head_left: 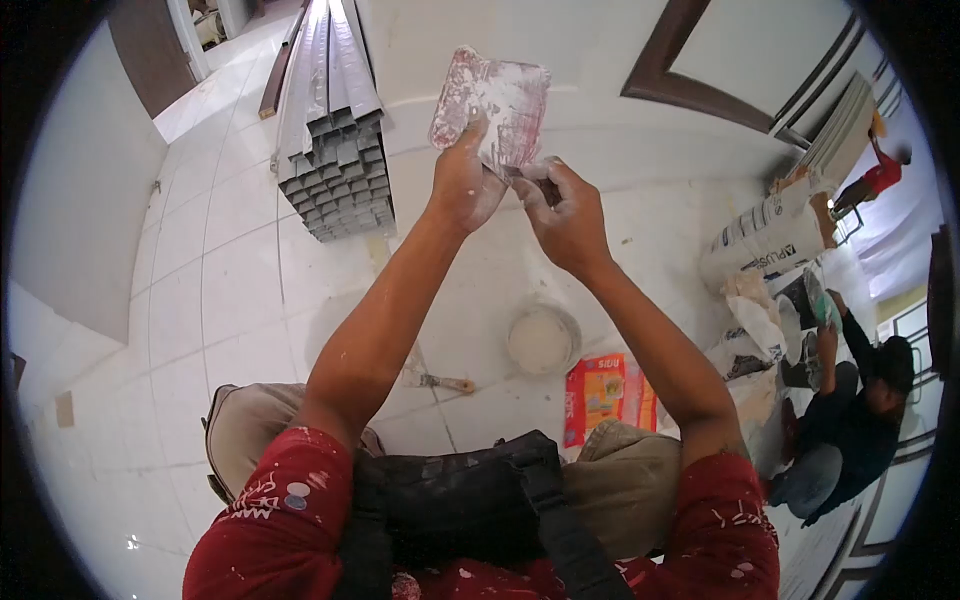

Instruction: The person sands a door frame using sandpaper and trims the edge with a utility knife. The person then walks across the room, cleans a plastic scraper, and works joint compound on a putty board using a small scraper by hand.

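Observation:
My left hand (468, 185) grips a flat reddish spreader board (500, 105) by its lower left edge, the thumb on its face. White putty is smeared over the board. My right hand (570, 215) is closed around the dark handle (547, 190) of a small tool at the board's lower right corner. The working end of that tool is hard to make out. White residue coats the fingers of both hands. Below them on the floor stands a round bucket (572, 345) holding white paste (538, 340).
A brush-like tool (447, 383) and a red printed packet (597, 400) lie on the tiles. Stacked metal channels (335, 185) stand by the wall ahead. To the right are a large white sack (765, 240), a crouching person (860, 420) in dark clothes, and another in red (880, 178).

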A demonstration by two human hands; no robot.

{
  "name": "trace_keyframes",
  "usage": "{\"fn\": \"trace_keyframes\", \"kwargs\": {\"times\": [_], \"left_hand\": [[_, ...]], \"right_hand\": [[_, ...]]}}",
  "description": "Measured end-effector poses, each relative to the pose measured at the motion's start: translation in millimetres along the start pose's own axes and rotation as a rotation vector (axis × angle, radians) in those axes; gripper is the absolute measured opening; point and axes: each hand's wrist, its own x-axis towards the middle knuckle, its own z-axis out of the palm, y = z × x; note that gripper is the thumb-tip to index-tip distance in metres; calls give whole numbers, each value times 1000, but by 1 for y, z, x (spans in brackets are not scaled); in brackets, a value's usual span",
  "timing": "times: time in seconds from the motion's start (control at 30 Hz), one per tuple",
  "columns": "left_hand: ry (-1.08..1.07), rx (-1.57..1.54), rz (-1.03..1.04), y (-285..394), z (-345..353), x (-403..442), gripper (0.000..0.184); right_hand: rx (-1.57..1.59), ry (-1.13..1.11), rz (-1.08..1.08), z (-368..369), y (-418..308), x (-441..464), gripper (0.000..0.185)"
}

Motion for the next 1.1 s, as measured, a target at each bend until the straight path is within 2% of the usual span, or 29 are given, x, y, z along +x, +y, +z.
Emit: {"fn": "trace_keyframes", "kwargs": {"times": [0.07,0.17,0.23,0.33,0.43,0.53,0.57,0.63,0.7,0.73,0.8,0.83,0.87,0.93,1.03,1.1], "left_hand": [[-5,53,-4,8,2,4,40],[-12,195,-101,4,4,-5,41],[-15,334,-153,0,4,-11,41],[-44,143,-219,9,0,-12,41],[23,165,-194,14,11,-17,41],[15,366,-79,-1,7,-15,45],[44,335,-96,-4,4,-13,43],[107,271,-146,-11,1,-14,39],[151,252,-198,-16,-7,-15,40],[174,246,-222,-17,-5,-18,40],[-9,733,137,-21,2,-28,40],[-14,712,159,-23,1,-29,39],[-20,692,182,-24,1,-31,39],[115,135,-78,-25,-6,-14,39],[129,64,-28,-28,12,-21,40],[140,121,-45,-24,10,-27,41]], "right_hand": [[74,5,60,-8,-7,4,16],[-119,213,-145,-22,5,36,16],[-90,209,-43,-29,10,43,18],[-131,169,-25,-26,7,31,16],[-156,157,-85,-20,25,25,12],[-182,226,66,-35,39,39,13],[-80,245,82,-34,43,42,12],[-235,336,-217,-9,44,31,12],[-253,229,-339,10,19,10,14],[-176,236,-239,2,14,13,13],[-21,241,-36,-10,18,26,14],[-5,223,80,-16,27,35,12],[-62,253,-57,-6,31,28,11],[-180,320,-355,14,26,19,11],[-171,244,-145,-8,31,32,11],[-175,237,-26,-6,32,26,13]]}}
